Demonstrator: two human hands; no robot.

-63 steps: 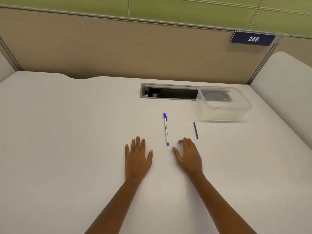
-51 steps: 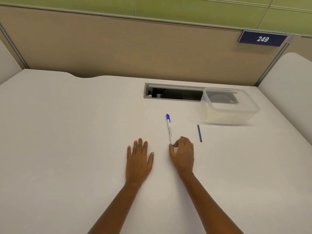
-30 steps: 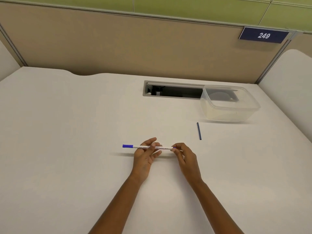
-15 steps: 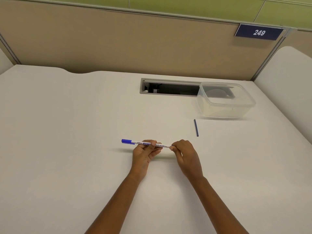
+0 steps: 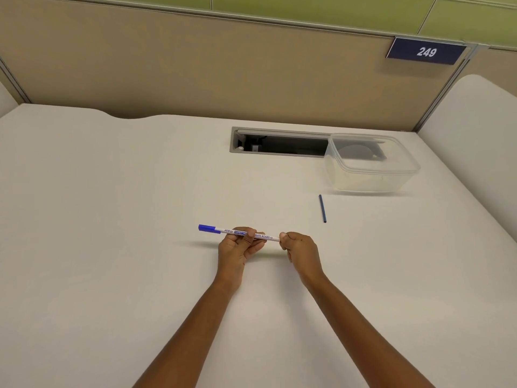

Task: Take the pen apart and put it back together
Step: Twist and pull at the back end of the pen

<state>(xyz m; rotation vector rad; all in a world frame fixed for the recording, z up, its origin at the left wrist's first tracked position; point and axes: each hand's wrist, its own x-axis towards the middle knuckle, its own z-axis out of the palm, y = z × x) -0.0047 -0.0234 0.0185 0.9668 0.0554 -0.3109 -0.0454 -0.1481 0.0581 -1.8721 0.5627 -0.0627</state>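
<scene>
A slim white pen (image 5: pixel 265 236) with a blue cap at its left end is held level just above the white desk (image 5: pixel 112 219). My left hand (image 5: pixel 237 247) grips the pen's barrel around the middle, thumb over the printed label. My right hand (image 5: pixel 300 249) pinches the pen's right end, which is hidden inside the fingers. A thin dark blue stick (image 5: pixel 322 208), like a pen refill, lies loose on the desk to the right of and beyond my hands.
A clear plastic container (image 5: pixel 369 175) stands at the back right, partly over a grey cable slot (image 5: pixel 279 144) in the desk. A beige partition (image 5: pixel 223 65) with a "249" sign (image 5: pixel 426 51) closes the far edge.
My right hand picked the pen up off the desk and turned it sideways; my left hand took hold of the barrel. Both hands now hold it level, with the right pinching its end.
</scene>
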